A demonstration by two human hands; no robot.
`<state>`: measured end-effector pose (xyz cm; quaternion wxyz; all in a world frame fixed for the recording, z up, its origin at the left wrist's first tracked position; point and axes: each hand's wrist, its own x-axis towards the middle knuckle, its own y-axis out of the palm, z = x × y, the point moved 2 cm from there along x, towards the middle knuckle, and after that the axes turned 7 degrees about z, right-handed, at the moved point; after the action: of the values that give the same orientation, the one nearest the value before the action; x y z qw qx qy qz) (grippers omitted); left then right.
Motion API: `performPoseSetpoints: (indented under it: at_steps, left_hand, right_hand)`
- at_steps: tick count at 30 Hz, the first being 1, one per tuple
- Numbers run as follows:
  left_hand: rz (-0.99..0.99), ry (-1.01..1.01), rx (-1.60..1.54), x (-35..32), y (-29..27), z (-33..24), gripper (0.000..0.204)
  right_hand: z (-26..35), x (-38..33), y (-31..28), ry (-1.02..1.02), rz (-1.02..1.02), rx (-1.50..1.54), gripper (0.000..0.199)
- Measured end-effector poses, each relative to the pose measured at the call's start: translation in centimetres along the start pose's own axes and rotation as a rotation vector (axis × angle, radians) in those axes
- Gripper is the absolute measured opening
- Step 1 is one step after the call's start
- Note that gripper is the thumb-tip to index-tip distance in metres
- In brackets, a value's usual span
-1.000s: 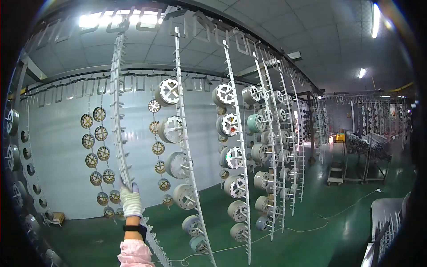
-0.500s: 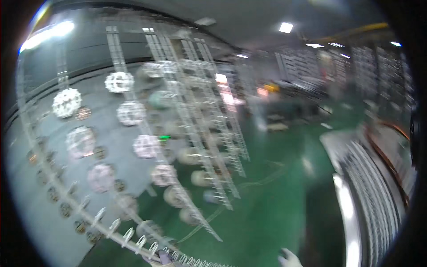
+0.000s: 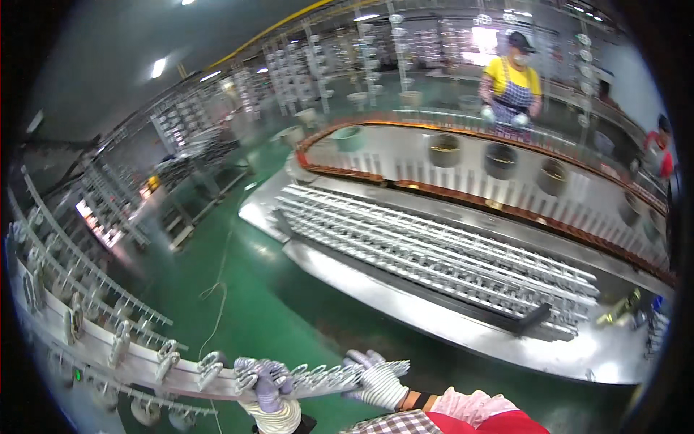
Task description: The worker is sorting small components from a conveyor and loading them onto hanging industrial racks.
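Both gloved hands are clenched on one long hook rack (image 3: 130,354), a pale metal bar lined with small hooks. The left hand (image 3: 266,382) grips it from above near its middle, and the right hand (image 3: 374,376) holds it close to the near end. The rack lies almost level across the person's front, its far end running off to the left over the green floor (image 3: 275,304). It is carried clear of any support. A stack of like racks (image 3: 441,253) lies on the steel worktop (image 3: 463,329) ahead, well apart from the held one. By my judgement the rack is in transit; setting it down is still outstanding. A person in yellow (image 3: 512,87) works beyond the conveyor (image 3: 578,202).
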<state>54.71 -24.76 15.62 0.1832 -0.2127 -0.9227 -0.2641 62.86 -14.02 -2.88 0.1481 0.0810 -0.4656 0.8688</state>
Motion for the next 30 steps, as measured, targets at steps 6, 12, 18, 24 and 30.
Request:
performPoseSetpoints:
  at_steps: [6, 12, 18, 24, 30]
  left_hand:
    - [0.280, -0.174, -0.212, 2.7, 3.6, 5.9, 0.044]
    - [0.449, -0.338, -0.381, 11.4, 2.5, 7.6, 0.071]
    - [0.313, -0.484, -0.496, 24.6, -0.8, 9.5, 0.060]
    - [0.403, -0.906, -0.618, 27.3, -1.5, 22.7, 0.058]
    - [0.511, -1.232, -0.600, 27.9, 2.1, 38.9, 0.052]
  right_hand:
    - [-5.5, -2.3, -3.1, 0.364, -0.324, 0.017, 0.045]
    - [-5.9, -2.7, -5.4, 0.597, -0.461, -0.191, 0.032]
    - [-5.1, -5.0, -4.3, 0.814, -0.476, -0.509, 0.034]
    - [-4.4, -4.2, -10.3, 0.871, -0.526, -0.925, 0.038]
    - [-10.1, -4.0, -16.7, 0.919, -0.442, -1.205, 0.027]
